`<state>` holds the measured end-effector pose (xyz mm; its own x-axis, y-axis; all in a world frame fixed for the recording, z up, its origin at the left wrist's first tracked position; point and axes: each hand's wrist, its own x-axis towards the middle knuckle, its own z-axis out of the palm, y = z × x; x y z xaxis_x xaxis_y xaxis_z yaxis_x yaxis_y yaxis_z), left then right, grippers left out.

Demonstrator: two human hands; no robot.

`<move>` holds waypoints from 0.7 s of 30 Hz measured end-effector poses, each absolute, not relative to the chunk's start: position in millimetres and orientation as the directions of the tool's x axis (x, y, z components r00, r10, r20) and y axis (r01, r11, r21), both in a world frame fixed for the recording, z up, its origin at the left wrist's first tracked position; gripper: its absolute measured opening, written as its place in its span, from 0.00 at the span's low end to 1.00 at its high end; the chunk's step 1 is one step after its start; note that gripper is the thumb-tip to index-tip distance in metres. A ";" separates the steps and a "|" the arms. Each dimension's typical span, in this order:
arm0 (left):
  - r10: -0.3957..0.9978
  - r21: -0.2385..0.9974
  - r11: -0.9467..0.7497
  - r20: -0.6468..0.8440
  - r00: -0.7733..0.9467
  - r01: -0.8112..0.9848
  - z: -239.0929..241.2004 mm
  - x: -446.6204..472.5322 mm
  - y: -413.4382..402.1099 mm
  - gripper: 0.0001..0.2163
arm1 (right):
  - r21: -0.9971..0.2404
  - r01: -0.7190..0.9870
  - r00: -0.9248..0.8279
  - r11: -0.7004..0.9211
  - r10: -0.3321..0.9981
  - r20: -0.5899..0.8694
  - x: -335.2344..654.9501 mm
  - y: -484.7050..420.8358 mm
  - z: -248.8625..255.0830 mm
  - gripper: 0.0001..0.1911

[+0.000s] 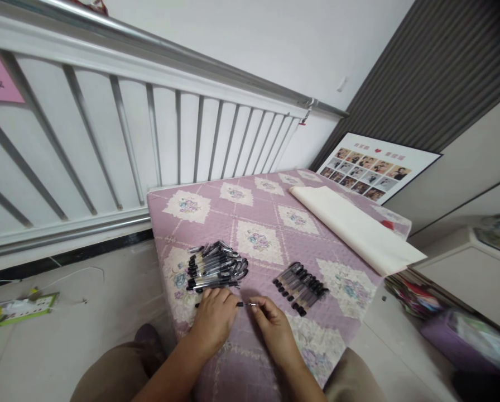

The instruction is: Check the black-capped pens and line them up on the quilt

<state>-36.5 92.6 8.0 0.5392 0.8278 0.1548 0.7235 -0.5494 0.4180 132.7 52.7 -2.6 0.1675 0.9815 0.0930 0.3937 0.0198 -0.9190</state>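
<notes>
Over pen [240, 304], left hand [215, 314] curls (right [272, 322] pinching).

The left fingers [227, 297] hide the middle of a pen [240, 304].

Your left hand [216, 314] palm down, fingers curled under. Your right hand [277, 329] near it, thumb and fingertips pinched. Left forearm [172, 362] and right forearm [303, 381] bare, angled inward. Knees [113, 369] apart.
</notes>
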 end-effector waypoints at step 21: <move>0.785 0.413 -0.606 0.170 0.596 0.680 1.7 -36.5 92.9 0.06 | -0.915 0.402 0.054 0.037 0.996 0.064 130.5 51.2 4.5 0.10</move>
<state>-36.5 92.9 1.7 0.5959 0.7849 0.1696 0.6799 -0.6056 0.4135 130.5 51.2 4.5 0.0542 0.9965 0.0639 0.4019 0.0368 -0.9149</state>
